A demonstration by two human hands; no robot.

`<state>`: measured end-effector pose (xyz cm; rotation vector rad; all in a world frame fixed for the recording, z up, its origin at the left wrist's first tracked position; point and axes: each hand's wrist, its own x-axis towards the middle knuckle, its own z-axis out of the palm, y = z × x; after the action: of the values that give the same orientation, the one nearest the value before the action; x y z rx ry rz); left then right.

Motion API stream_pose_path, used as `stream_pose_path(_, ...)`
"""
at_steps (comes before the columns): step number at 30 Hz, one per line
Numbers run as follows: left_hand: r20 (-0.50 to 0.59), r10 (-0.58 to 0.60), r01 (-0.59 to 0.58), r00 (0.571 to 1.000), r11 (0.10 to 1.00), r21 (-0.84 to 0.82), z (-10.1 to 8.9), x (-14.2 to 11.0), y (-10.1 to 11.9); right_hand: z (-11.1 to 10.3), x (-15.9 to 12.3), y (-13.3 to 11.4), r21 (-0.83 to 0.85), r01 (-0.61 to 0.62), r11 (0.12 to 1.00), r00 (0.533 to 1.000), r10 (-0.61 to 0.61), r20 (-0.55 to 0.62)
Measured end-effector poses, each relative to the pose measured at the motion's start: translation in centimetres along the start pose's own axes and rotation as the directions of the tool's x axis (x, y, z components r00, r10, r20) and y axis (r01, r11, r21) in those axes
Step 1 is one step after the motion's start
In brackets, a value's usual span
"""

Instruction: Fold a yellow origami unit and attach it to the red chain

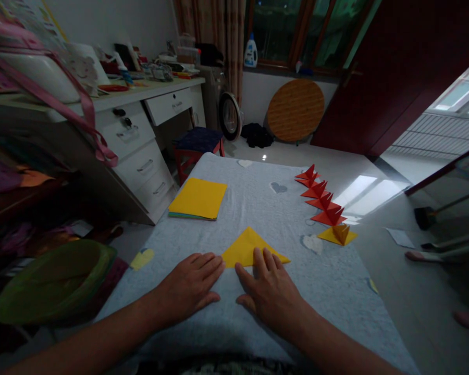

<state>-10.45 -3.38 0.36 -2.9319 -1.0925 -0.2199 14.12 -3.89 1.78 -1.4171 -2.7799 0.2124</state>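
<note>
A yellow sheet of paper (247, 246), folded into a triangle with its peak away from me, lies flat on the cloth-covered table (254, 208). My left hand (191, 281) rests palm down at the triangle's left corner, its fingers stretched out. On the right half of the triangle's near edge lie the spread fingers of my right hand (271, 286). Beyond my left hand is a stack of coloured paper (198, 199) with yellow on top. To the right stand a yellow folded paper piece (338, 235) and a row of several red folded paper pieces (322, 198).
A white desk (136, 140) with drawers runs along the left, a dark-topped stool (199, 139) beside it. A green-lined bin (54, 281) stands at the lower left. Behind the table are a washing machine (230, 115) with its door ajar and a round wooden board (296, 110).
</note>
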Motion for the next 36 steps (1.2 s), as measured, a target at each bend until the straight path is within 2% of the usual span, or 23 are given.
stream_pose_path(10,-0.048,0.019,-0.016,0.999,0.999,0.051,-0.2,-1.2,-0.3,0.8,-3.6,3.6,-0.002,-0.047,0.999,0.998,0.047,-0.052)
stream_pose_path(16,-0.127,0.023,-0.017,0.992,0.999,0.050,0.4,-2.0,-0.6,1.2,-5.4,5.6,-0.036,-0.088,0.996,0.993,0.084,-0.079)
stream_pose_path(28,-0.211,0.030,-0.016,0.977,0.998,0.065,0.5,-2.8,-0.8,2.1,-7.9,8.6,-0.061,-0.141,0.988,0.981,0.131,-0.146)
stream_pose_path(32,-0.257,0.034,-0.018,0.966,0.998,0.066,0.6,-2.9,-0.8,1.6,-8.1,9.0,-0.059,-0.160,0.985,0.982,0.152,-0.116)
stream_pose_path(34,-0.275,0.034,-0.022,0.961,0.999,0.049,0.5,-2.9,-0.9,0.8,-7.7,9.2,-0.042,-0.166,0.985,0.982,0.162,-0.098)
stream_pose_path(36,-0.281,-0.014,0.013,0.960,1.000,-0.007,0.2,-2.6,-1.0,-0.4,-7.1,9.3,0.000,-0.175,0.985,0.982,0.174,-0.074)
